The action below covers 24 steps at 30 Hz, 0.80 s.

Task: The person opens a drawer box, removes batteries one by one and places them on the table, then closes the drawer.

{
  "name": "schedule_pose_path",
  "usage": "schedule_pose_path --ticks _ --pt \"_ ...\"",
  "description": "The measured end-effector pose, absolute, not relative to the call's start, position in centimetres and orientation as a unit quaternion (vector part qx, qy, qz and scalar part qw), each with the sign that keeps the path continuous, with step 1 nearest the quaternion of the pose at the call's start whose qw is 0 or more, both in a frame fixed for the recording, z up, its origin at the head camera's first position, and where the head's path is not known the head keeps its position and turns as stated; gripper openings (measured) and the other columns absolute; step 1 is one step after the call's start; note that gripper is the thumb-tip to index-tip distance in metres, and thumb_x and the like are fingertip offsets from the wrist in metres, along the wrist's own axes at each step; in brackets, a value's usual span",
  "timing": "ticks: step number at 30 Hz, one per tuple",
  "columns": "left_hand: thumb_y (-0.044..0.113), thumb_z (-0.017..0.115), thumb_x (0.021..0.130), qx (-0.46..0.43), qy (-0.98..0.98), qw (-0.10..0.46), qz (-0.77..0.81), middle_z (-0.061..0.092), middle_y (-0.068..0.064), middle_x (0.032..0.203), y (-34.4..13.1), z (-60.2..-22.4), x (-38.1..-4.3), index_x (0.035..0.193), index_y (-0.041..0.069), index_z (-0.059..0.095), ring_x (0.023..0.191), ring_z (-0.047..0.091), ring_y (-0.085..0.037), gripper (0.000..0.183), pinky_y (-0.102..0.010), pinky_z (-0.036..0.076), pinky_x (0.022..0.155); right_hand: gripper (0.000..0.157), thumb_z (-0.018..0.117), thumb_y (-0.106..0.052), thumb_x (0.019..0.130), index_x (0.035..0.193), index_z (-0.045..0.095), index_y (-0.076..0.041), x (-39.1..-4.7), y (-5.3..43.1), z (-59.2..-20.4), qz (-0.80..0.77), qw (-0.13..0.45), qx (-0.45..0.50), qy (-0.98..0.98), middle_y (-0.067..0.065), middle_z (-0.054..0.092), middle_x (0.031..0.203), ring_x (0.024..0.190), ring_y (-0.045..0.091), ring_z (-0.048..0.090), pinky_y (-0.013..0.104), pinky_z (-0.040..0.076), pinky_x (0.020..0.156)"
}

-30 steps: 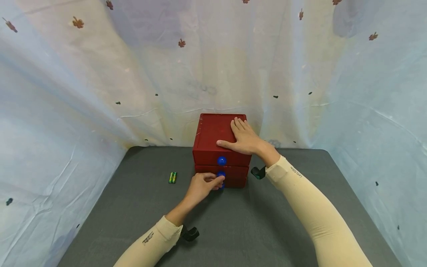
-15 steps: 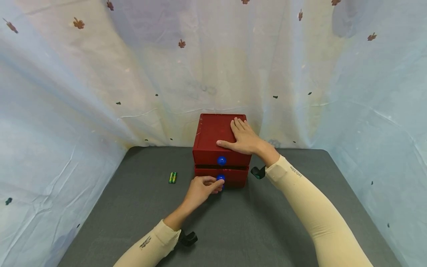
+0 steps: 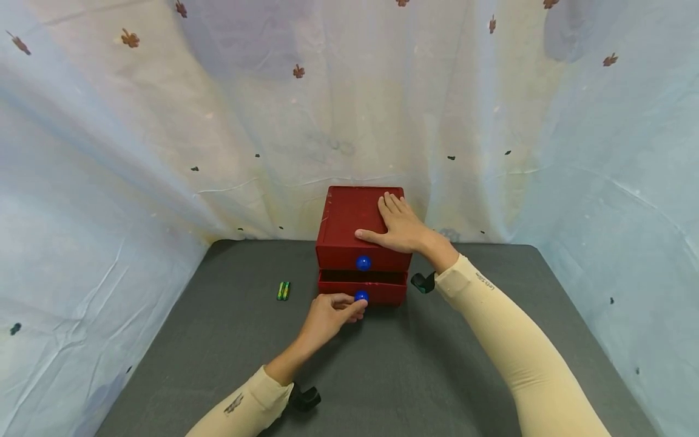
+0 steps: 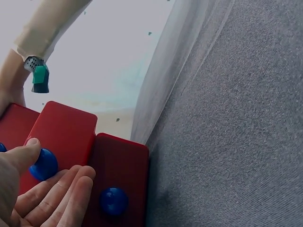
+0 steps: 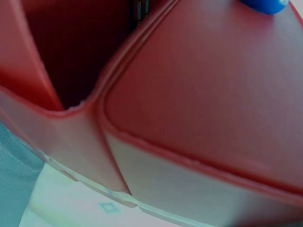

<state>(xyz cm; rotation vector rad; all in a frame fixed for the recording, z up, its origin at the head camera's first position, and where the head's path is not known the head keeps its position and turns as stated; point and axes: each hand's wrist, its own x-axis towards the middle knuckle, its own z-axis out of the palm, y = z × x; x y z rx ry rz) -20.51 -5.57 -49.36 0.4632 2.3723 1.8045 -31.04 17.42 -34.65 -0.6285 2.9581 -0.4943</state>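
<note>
A red drawer unit with blue round knobs stands at the back of the table. My left hand pinches the knob of the middle drawer between thumb and fingers. That drawer is partly pulled out, with a dark opening above its front. The left wrist view shows it jutting past the lower drawer, which has its own knob. My right hand rests flat on the unit's top, fingers spread. The top drawer's knob is untouched. The right wrist view looks into the drawer opening.
Two green-and-yellow batteries lie side by side on the dark grey table, left of the unit. Slim dark things with lettering show in the drawer gap. A pale patterned curtain hangs behind and along both sides.
My left hand has drawn the middle drawer outward, toward me, and the gap above its front has widened. The right hand has stayed on the top of the unit.
</note>
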Motion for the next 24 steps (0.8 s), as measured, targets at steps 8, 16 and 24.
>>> schedule_pose_path --ticks 8,16,24 --pt "0.042 0.079 0.099 0.151 0.788 0.072 0.593 0.082 -0.004 0.094 -5.8 -49.5 -19.9 0.107 0.009 0.083 0.094 0.08 -0.037 0.035 -0.031 0.064 0.08 0.111 0.049 -0.074 0.101 0.17 0.004 0.0 -30.9 17.4 -34.6 -0.162 0.041 -0.203 0.965 0.019 -0.001 0.179 0.166 0.034 -0.005 0.049 -0.005 0.132" --pt "0.041 0.08 0.099 0.148 0.784 0.078 0.597 0.082 -0.008 0.096 -5.9 -49.7 -19.2 0.106 0.008 0.083 0.093 0.08 -0.037 0.034 -0.031 0.064 0.08 0.111 0.049 -0.075 0.101 0.17 0.004 0.0 -30.9 17.4 -34.5 -0.162 0.044 -0.203 0.965 0.019 -0.002 0.179 0.166 0.034 -0.006 0.048 -0.006 0.132" --pt "0.044 0.08 0.098 0.147 0.783 0.08 0.599 0.082 -0.008 0.096 -6.0 -49.7 -18.6 0.106 0.01 0.084 0.091 0.081 -0.034 0.036 -0.032 0.064 0.08 0.111 0.05 -0.074 0.101 0.17 0.003 0.0 -30.9 17.4 -34.4 -0.165 0.045 -0.208 0.963 0.019 -0.002 0.179 0.166 0.034 -0.007 0.049 -0.007 0.132"
